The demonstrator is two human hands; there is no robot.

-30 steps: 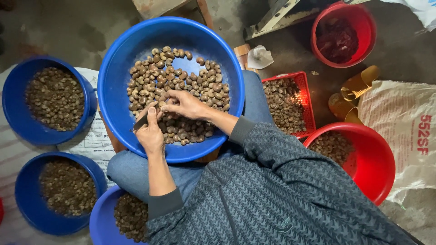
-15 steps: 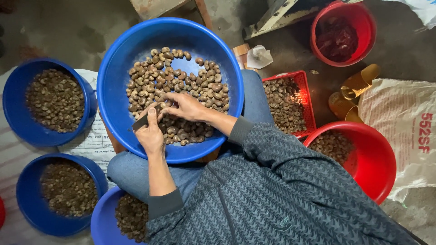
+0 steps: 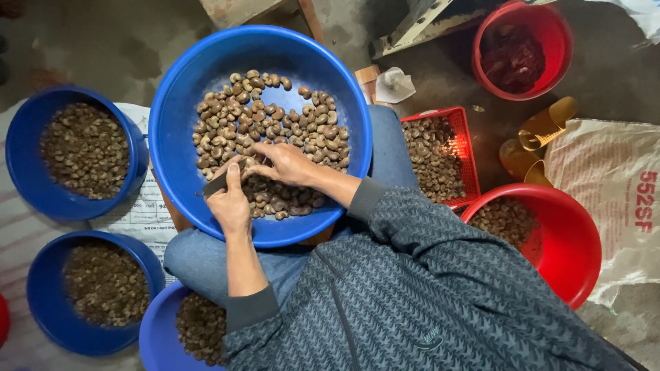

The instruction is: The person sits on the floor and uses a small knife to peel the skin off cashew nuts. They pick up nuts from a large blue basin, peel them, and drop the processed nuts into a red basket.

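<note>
Left hand [image 3: 230, 199] is clamped on a dark knife handle [image 3: 214, 184]; right hand [image 3: 285, 163] pinches one nut [image 3: 246, 167] over the big blue basin [image 3: 179, 124] on the lap. Around it: 3 smaller blue bowls, 2 red tubs, 1 red crate [image 3: 462, 148], all holding nuts or shells.

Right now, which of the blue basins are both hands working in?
The large blue basin on the lap, holding loose nuts; the left hand and right hand are inside it.

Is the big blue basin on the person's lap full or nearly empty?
Partly full. The big blue basin holds one loose layer of brown nuts, with bare blue floor and walls showing around them.
</note>
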